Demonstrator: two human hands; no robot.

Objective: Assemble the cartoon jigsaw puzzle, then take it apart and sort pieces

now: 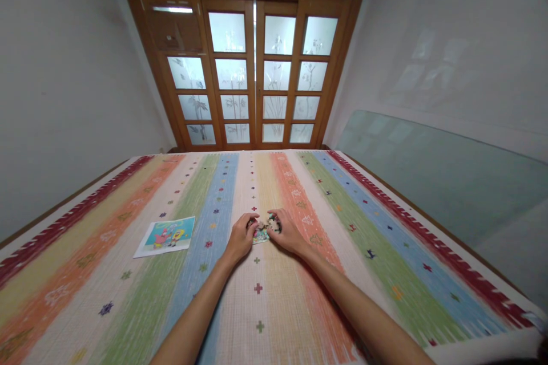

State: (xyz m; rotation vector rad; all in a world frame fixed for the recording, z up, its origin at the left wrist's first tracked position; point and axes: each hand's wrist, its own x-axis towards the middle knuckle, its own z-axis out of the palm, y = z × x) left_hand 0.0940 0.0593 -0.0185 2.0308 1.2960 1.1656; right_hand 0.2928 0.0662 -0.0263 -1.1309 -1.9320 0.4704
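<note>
My left hand [241, 236] rests on the striped cloth with its fingers curled around the left side of a small pile of colourful jigsaw puzzle pieces [261, 234]. From the other side my right hand [287, 232] is cupped, thumb and fingers bent round more of the pieces. Between the two hands, pieces show both printed colour and tan-grey backs. Several lie partly hidden under the fingers. Left of my hands, a printed picture sheet [166, 236] with a pink starfish and a yellow sponge cartoon figure lies flat, apart from both hands.
The striped cloth [257, 308] with woven motifs covers the wide surface, bordered by dark red bands. A pale green padded panel [440, 177] stands along the right side. Wooden doors with frosted panes [254, 68] are at the far end, between white walls.
</note>
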